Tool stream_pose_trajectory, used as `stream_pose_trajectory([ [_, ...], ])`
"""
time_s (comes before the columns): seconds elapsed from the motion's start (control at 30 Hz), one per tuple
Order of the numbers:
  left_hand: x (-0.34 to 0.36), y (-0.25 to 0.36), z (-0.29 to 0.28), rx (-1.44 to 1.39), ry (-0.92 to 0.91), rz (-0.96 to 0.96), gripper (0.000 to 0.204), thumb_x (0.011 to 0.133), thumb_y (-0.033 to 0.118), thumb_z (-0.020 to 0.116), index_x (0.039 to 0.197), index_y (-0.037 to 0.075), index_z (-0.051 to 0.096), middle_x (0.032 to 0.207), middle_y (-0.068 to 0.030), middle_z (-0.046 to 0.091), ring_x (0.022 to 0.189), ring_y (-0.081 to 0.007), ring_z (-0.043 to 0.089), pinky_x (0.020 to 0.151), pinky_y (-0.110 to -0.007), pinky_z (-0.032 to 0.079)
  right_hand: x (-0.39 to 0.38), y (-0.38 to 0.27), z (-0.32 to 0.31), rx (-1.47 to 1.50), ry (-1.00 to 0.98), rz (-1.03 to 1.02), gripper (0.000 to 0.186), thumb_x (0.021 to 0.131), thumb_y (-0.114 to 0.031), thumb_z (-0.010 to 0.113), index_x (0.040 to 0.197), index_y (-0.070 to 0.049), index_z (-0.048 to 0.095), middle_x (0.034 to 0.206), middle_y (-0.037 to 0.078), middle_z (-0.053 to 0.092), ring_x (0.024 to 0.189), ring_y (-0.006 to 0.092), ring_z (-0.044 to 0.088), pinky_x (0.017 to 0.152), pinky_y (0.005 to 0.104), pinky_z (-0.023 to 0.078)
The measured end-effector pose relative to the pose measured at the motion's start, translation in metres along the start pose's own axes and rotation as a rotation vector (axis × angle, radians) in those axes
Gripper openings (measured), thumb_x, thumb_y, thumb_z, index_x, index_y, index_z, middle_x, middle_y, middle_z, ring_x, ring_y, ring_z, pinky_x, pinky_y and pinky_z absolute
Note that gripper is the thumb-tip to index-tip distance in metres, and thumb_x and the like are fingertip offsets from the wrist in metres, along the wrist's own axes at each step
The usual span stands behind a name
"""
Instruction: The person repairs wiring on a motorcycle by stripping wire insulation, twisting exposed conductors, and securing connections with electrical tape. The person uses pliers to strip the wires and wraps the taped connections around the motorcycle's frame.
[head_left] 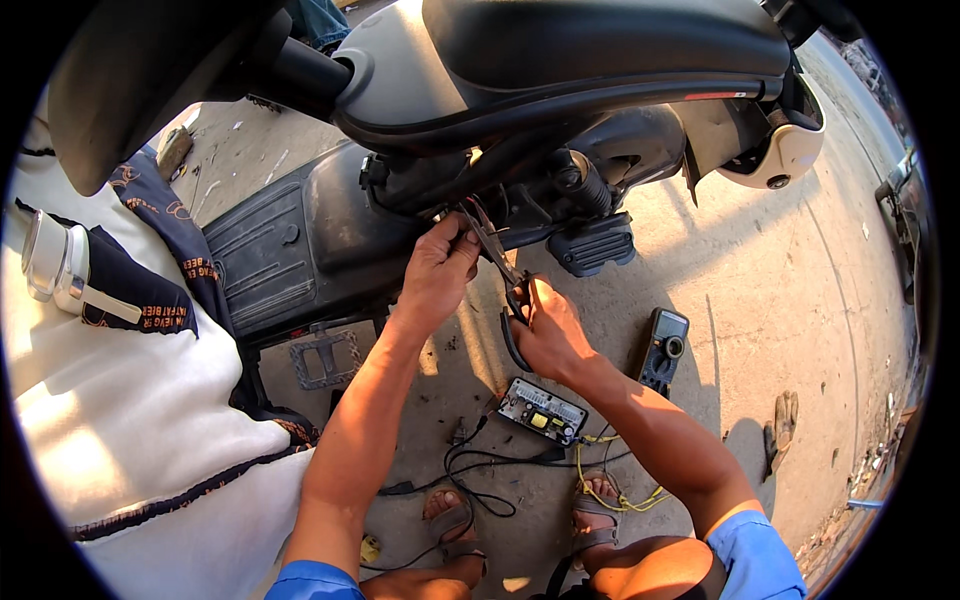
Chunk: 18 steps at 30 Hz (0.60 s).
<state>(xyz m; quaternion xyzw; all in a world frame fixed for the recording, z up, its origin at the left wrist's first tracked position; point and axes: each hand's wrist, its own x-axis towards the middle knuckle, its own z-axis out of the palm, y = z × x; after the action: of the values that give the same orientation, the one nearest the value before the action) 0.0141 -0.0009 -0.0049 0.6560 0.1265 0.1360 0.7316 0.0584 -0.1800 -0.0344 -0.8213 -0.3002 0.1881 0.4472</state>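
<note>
Head view. My left hand [440, 270] is closed in a pinch, thumb against forefinger, just beside the blade tips of a pair of scissors [490, 243]; whatever lies between these fingertips is too small to make out. My right hand [550, 325] grasps the scissors by their dark handles, the blades slanting up and to the left toward the pinch. Both hands work below the black seat [610, 50] of a two-wheeler, close to its dark body, and the scissors lie between them, held above the ground. A ribbed black footboard [260, 250] extends to the left; beneath it shows a flat pedal [325, 360]. A second pedal [592, 246] stands out above and to the right of my right hand. A white helmet [800, 145] hangs beside the far right end of the seat.

On the ground between my forearms lies an open-cased circuit board [542, 411], with black cables [478, 462] near it and yellow wires [622, 503] at its right. A multimeter [662, 352] rests beyond my right forearm; a glove [785, 432] lies farther right. White cloth [130, 400] with dark trim fills the left side. My sandals [460, 522] stand at the lower edge.
</note>
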Motion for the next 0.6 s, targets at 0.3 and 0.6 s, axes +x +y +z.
stream_pose_trajectory([
  [0.3,0.0,0.002,-0.001,0.023,-0.013,-0.007,0.013,0.107,0.012,0.052,0.105,0.005,0.063,0.067,0.0074,0.042,0.058,-0.0028,0.034,0.052,-0.023,0.028,0.001,0.01,0.007,-0.023,0.012,-0.049,0.027,0.085,-0.008,0.069,0.101,0.001,0.049,0.085,0.02,0.063,0.084,0.0425,0.065,0.073,0.0468,0.05],
  [0.6,-0.002,0.004,-0.008,0.333,-0.088,0.109,0.025,0.1,0.024,0.064,0.111,0.001,0.061,0.071,0.0001,0.051,0.067,-0.0109,0.046,0.063,-0.029,0.041,0.0,0.01,0.007,-0.002,-0.005,-0.047,0.023,0.086,-0.006,0.067,0.098,0.001,0.049,0.081,0.019,0.06,0.077,0.0395,0.061,0.07,0.0454,0.048],
])
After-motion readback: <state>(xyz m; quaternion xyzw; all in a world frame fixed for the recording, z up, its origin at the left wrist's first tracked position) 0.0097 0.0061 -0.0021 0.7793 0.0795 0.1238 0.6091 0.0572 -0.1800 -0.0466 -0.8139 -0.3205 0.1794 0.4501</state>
